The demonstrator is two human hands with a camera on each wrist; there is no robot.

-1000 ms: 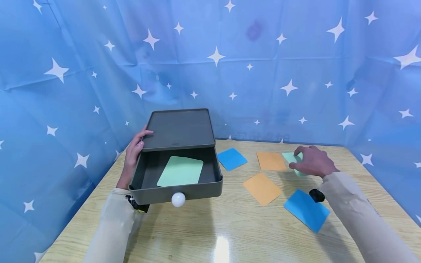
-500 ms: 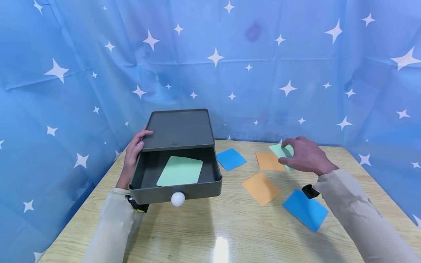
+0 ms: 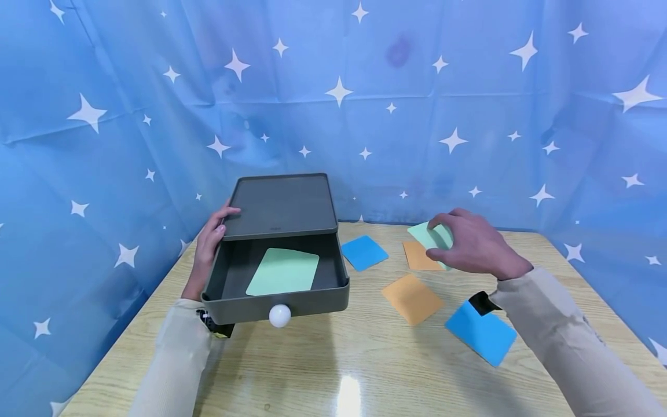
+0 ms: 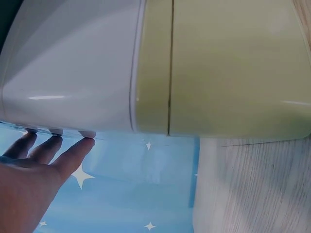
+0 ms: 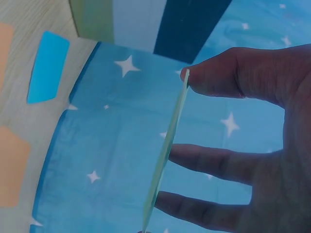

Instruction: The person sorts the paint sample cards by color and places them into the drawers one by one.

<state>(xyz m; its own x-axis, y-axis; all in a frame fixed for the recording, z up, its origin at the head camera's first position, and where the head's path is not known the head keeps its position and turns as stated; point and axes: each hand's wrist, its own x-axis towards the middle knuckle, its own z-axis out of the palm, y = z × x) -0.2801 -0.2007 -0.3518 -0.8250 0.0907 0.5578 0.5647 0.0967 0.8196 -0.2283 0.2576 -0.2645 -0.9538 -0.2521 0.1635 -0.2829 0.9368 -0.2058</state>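
**Inspector:** Any brands, labels or legible writing?

**Operator:** I read none. There is a small mark on the front edge of the drawer box [image 3: 281, 205] top, too small to make out.

**Inspector:** Materials and shapes.

**Operator:** The box is dark grey, matte, plastic-looking, square with rounded corners and a raised rim round its top. Its drawer [image 3: 276, 301] stands pulled out toward me, with a round white knob [image 3: 279, 315] at the front. One mint green card [image 3: 283, 271] lies flat inside it. The table [image 3: 333, 359] is light wood grain with a glossy finish. On it lie thin rounded-corner cards: a blue card [image 3: 364, 252] just beside the box, an orange card [image 3: 420, 256] partly under my right hand, a second orange card [image 3: 413, 299] nearer me, and a second blue card [image 3: 480, 333] by my right sleeve. The backdrop [image 3: 333, 104] is blue cloth with white stars, creased.

**Inspector:** The hands.

**Operator:** My left hand [image 3: 211, 240] rests against the box's left side, fingers straight, fingertips at its upper edge. My right hand [image 3: 469, 244] is raised above the table, well apart from the box, pinching a second mint green card [image 3: 428, 237] between thumb and fingers; the right wrist view shows that card edge-on [image 5: 165, 150].
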